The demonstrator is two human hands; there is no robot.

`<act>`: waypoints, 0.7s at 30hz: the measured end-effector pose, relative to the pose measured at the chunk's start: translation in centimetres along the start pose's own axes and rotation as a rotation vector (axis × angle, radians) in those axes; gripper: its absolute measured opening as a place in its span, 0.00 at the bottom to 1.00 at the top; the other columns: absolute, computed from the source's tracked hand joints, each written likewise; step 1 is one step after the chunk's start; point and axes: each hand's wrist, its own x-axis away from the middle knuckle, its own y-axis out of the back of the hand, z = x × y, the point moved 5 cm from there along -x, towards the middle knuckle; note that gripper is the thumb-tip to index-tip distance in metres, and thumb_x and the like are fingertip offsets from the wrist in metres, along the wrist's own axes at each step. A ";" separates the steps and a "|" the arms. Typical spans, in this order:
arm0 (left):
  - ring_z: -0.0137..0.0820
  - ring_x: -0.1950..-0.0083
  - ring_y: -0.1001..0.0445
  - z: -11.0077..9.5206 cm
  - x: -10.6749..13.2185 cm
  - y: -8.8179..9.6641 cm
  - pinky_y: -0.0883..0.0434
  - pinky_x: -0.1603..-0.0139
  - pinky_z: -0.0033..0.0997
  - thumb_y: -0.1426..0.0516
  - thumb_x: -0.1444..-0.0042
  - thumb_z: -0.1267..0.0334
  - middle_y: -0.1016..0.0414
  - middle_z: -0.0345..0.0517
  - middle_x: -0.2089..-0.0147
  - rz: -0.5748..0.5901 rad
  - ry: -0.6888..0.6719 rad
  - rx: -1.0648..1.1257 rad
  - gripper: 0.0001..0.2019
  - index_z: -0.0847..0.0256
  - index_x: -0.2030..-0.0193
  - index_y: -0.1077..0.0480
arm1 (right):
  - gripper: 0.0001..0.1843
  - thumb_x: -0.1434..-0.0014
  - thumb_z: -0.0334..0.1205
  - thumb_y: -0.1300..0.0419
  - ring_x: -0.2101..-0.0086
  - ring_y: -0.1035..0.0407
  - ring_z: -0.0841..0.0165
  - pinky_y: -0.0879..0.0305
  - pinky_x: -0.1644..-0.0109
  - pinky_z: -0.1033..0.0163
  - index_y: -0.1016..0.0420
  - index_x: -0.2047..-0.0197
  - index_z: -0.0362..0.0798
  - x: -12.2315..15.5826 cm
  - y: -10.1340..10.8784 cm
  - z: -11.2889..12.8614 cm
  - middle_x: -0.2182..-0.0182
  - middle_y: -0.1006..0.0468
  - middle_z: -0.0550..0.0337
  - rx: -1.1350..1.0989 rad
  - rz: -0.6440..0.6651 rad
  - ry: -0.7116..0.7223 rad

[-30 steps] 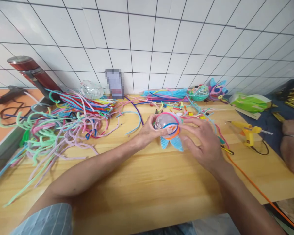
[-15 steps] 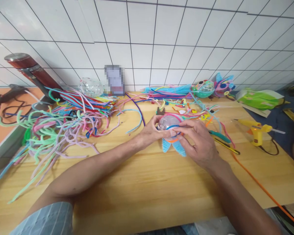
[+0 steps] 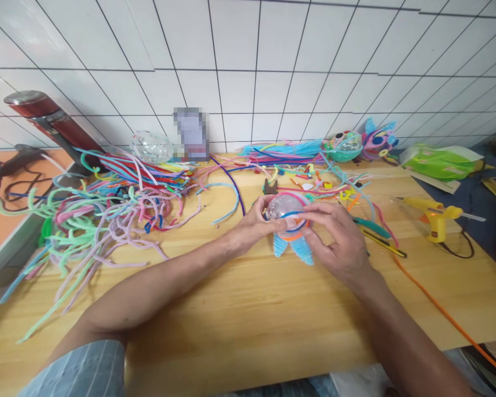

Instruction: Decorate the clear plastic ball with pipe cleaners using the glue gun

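A clear plastic ball [image 3: 280, 207] wrapped with pink, blue and orange pipe cleaners is held above the wooden table. My left hand [image 3: 256, 225] grips its left side, the thumb lying across the front. From the right, the fingers of my right hand [image 3: 342, 238] pinch the dark blue pipe cleaner [image 3: 293, 213] that curves over the ball's front. Below the orange band, a light blue two-lobed tail [image 3: 301, 251] hangs down. The far side of the ball and some of my fingertips are hidden.
Loose pipe cleaners [image 3: 86, 231] heap up at left near a red thermos [image 3: 45, 118]. A phone [image 3: 192, 134] leans on the tiled wall. Right of my hands lie teal-handled pliers [image 3: 371, 227], a yellow cutter [image 3: 384, 242] and a yellow glue gun [image 3: 437, 220]. Finished-looking balls [image 3: 347, 149] stand behind.
The fingers of my right hand have shifted slightly along the blue pipe cleaner, which lies closer to the ball. My left hand keeps its grip; the view has turned a little.
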 end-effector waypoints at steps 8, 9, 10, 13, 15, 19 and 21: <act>0.46 0.34 0.29 -0.2 0.3 -0.3 0.30 0.37 0.41 0.23 0.56 0.47 0.28 0.54 0.35 0.003 0.022 0.005 0.41 0.60 0.39 0.32 | 0.20 0.35 0.30 0.33 0.49 0.21 0.57 0.22 0.45 0.48 0.22 0.41 0.54 0.0 -0.1 0.2 0.48 0.17 0.51 -0.031 -0.044 0.030; 0.46 0.34 0.29 -0.2 0.3 -0.3 0.30 0.37 0.41 0.23 0.56 0.47 0.28 0.54 0.35 0.002 0.024 0.004 0.41 0.60 0.39 0.32 | 0.20 0.35 0.29 0.33 0.49 0.21 0.57 0.22 0.45 0.48 0.22 0.41 0.54 0.0 -0.1 0.2 0.49 0.17 0.51 -0.033 -0.047 0.031; 0.46 0.33 0.29 -0.2 0.3 -0.3 0.30 0.37 0.41 0.23 0.56 0.47 0.28 0.54 0.35 0.001 0.028 0.003 0.41 0.60 0.39 0.32 | 0.20 0.35 0.29 0.33 0.49 0.21 0.57 0.22 0.45 0.48 0.22 0.42 0.54 0.0 -0.2 0.2 0.49 0.17 0.51 -0.033 -0.048 0.034; 0.46 0.33 0.29 -0.2 0.3 -0.3 0.30 0.37 0.41 0.23 0.55 0.47 0.28 0.54 0.35 0.003 0.040 -0.009 0.40 0.60 0.39 0.31 | 0.20 0.36 0.28 0.33 0.49 0.21 0.57 0.23 0.45 0.48 0.21 0.43 0.53 0.1 -0.4 0.3 0.48 0.18 0.50 -0.021 -0.041 0.048; 0.46 0.34 0.29 -0.1 0.3 -0.2 0.30 0.37 0.41 0.23 0.56 0.47 0.27 0.54 0.35 -0.002 0.042 -0.022 0.41 0.60 0.40 0.31 | 0.19 0.35 0.27 0.33 0.49 0.21 0.56 0.23 0.46 0.47 0.22 0.44 0.52 0.2 -0.4 0.3 0.48 0.18 0.49 -0.001 -0.037 0.064; 0.44 0.37 0.28 0.0 0.1 -0.2 0.30 0.40 0.40 0.23 0.58 0.45 0.27 0.53 0.37 0.012 0.057 -0.034 0.43 0.60 0.39 0.31 | 0.17 0.35 0.28 0.33 0.50 0.21 0.55 0.22 0.47 0.46 0.22 0.44 0.52 0.3 -0.3 0.4 0.49 0.17 0.49 0.044 -0.050 0.101; 0.43 0.38 0.28 0.2 0.0 -0.3 0.29 0.41 0.39 0.22 0.58 0.43 0.27 0.53 0.37 0.045 0.079 -0.022 0.44 0.60 0.39 0.31 | 0.17 0.34 0.29 0.33 0.50 0.20 0.55 0.21 0.47 0.46 0.22 0.44 0.52 0.3 -0.1 0.5 0.50 0.17 0.50 0.065 -0.058 0.116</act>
